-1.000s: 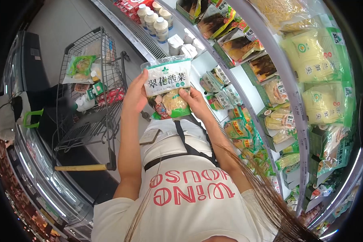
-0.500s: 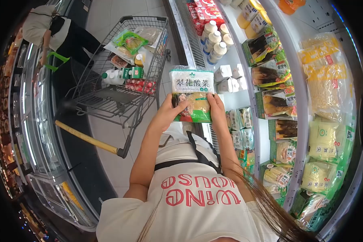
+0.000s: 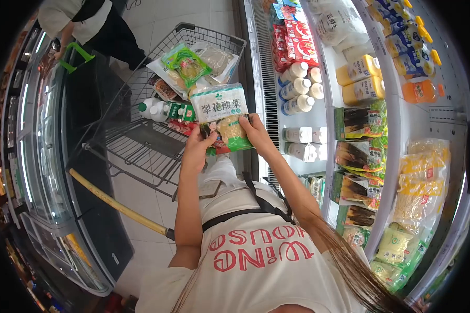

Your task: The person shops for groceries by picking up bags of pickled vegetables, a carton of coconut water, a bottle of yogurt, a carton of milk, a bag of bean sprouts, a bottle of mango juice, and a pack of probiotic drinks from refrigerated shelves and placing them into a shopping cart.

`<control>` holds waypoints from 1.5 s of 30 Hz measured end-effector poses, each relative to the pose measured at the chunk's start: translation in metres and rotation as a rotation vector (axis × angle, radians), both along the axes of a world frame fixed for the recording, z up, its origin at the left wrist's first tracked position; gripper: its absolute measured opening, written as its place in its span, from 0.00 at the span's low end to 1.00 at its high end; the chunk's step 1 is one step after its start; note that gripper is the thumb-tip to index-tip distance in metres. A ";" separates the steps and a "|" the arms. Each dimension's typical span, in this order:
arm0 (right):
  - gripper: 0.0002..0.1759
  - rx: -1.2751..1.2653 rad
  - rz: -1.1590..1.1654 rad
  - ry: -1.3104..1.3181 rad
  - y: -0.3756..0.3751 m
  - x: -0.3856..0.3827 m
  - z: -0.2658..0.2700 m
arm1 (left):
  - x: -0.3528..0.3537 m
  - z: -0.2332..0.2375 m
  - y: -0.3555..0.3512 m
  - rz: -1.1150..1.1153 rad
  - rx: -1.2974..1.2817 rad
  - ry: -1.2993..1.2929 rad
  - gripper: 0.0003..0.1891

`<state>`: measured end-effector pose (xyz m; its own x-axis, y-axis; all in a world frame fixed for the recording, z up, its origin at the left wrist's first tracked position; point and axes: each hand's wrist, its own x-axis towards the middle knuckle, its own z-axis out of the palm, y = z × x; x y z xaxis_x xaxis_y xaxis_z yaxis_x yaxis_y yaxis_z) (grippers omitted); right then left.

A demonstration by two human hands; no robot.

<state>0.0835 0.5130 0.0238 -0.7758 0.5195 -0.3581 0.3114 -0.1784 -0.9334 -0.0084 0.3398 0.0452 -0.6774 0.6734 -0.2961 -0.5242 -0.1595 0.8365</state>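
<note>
Between my two hands is a bag of pickled cabbage, white at the top and green at the bottom, with its printed front facing up. My left hand grips its lower left side, thumb on the front. On the right side my right hand is closed the same way. Just beyond the bag stands a wire shopping cart. It holds a green produce bag, a clear pack, a white bottle with a green cap and a green carton.
To the right, a chilled shelf carries white bottles, yellow jugs, red boxes and bagged vegetables. A glass-fronted display case lines the left. Another person stands at the upper left, near a green handle.
My hands and the bag have shifted left, away from the shelf, and the bag now overlaps the cart's right side. My view has turned, so the shelf shows further along.
</note>
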 end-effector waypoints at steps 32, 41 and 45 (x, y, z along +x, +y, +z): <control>0.36 0.240 0.205 0.282 -0.028 -0.336 -0.067 | -0.272 -0.056 -0.007 0.625 -0.282 0.357 0.24; 0.32 0.810 0.479 0.117 -0.028 -0.360 -0.111 | -0.276 -0.194 -0.004 0.820 -0.464 0.430 0.46; 0.36 1.138 0.875 -0.100 -0.018 -0.341 -0.103 | -0.266 -0.177 0.025 0.404 -0.996 0.682 0.50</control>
